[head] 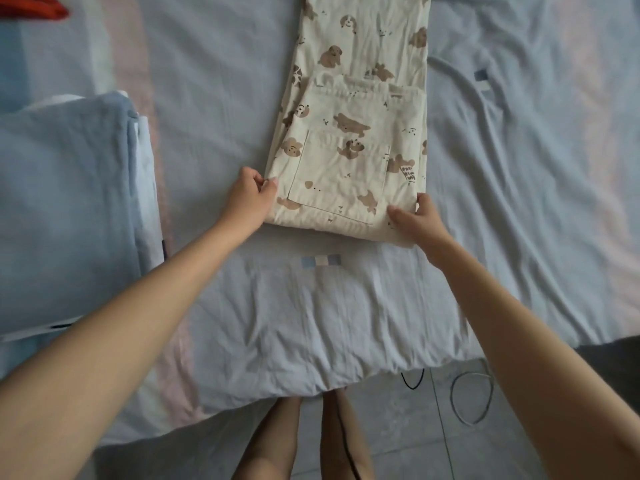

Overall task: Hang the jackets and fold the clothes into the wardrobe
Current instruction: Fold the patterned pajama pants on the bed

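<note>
A cream pair of trousers with brown dog prints (349, 140) lies lengthwise on the bed, its near end folded over so a back pocket faces up. My left hand (251, 199) pinches the near left corner of the fold. At the near right corner, my right hand (414, 220) grips the cloth, thumb on top and fingers at the edge. The far end of the trousers runs out of view at the top.
A pale blue bedsheet (311, 313) covers the bed. A folded light blue cloth (65, 202) lies at the left. Something red (31, 6) shows at the top left corner. Cables (471, 396) lie on the tiled floor by my legs.
</note>
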A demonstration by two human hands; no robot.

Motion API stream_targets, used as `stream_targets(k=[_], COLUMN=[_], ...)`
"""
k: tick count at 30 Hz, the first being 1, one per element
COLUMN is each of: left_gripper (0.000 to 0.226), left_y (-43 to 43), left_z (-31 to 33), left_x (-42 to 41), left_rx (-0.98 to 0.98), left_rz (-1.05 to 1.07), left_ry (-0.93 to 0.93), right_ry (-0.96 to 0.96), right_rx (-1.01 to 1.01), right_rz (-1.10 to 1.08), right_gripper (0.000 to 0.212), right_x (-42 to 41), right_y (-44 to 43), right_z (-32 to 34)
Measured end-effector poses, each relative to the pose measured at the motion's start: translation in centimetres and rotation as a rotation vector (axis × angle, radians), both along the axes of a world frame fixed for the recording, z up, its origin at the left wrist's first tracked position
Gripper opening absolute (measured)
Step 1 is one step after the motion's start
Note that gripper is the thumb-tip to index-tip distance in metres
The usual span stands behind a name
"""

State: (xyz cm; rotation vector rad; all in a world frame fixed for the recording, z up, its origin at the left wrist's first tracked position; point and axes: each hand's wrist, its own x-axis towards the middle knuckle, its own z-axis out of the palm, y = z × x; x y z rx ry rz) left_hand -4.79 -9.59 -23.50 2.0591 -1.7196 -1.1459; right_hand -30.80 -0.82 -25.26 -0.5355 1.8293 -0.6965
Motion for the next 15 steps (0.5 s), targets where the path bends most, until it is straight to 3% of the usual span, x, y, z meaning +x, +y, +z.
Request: stream_targets(k=[3, 6, 11, 13, 15], left_gripper=[0.033, 0.042, 0.032, 0.027, 0.026], left_y=[2.0, 7.4, 17.3, 19.5, 20.1], left_z=[0.3, 0.8, -0.9, -1.5, -1.9], left_x=[1.2, 3.5, 7.7, 8.8, 9.2], left_rx=[0.159, 0.373, 0.808, 0.865, 0.862], left_rz=[-0.037, -0.081, -0.122, -0.168, -0.127], left_ry=[-0.012, 0.039, 0.075, 0.034, 0.073], right_ry=[-0.189, -0.360, -0.655, -0.646, -0.496], right_rx=[0.144, 0.366, 0.699, 0.731, 0.664], right_rz=[0.142, 0.304, 0.384, 0.393, 0.388], right_gripper=[0.069, 0.057, 0.051, 0.050, 0.050], right_x=[-0.2, 0.7, 2.3, 2.6, 2.6], right_y=[2.3, 6.8, 15.8, 17.6, 17.3], right_z=[1.5, 2.7, 2.0, 1.9, 2.2])
